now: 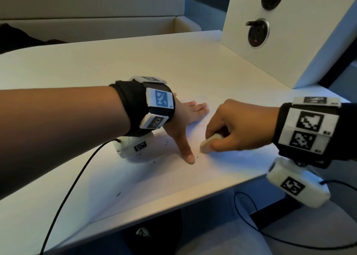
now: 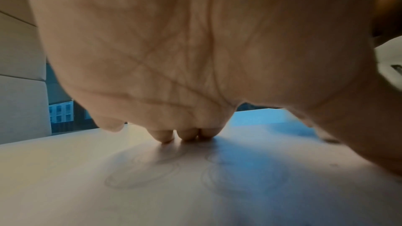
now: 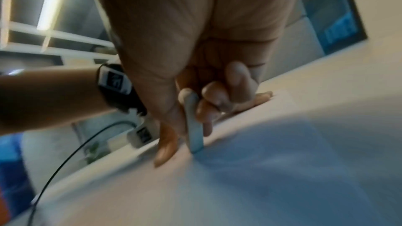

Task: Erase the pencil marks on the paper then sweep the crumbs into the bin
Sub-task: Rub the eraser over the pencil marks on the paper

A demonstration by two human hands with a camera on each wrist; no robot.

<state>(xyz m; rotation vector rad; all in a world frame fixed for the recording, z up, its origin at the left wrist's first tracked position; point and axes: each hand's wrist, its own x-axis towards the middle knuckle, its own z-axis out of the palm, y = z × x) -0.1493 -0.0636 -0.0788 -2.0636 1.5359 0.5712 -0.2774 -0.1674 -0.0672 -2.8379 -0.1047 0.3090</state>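
Note:
A white sheet of paper (image 1: 222, 163) lies near the front edge of the white table (image 1: 116, 65). My left hand (image 1: 185, 119) presses flat on it, fingers straight and thumb spread toward me. Under that palm, faint pencil loops (image 2: 139, 174) show on the paper (image 2: 87, 195). My right hand (image 1: 235, 127) pinches a white eraser (image 1: 209, 143) between thumb and fingers, its end down on the paper just right of the left thumb. The right wrist view shows the eraser (image 3: 193, 126) standing on edge against the sheet. Dark eraser crumbs (image 1: 166, 142) lie scattered around the left thumb.
A white box panel with two round sockets (image 1: 258, 33) stands at the back right of the table. A black cable (image 1: 73, 185) runs across the table's front left. A single crumb (image 1: 118, 194) lies nearer the front edge. No bin is in view.

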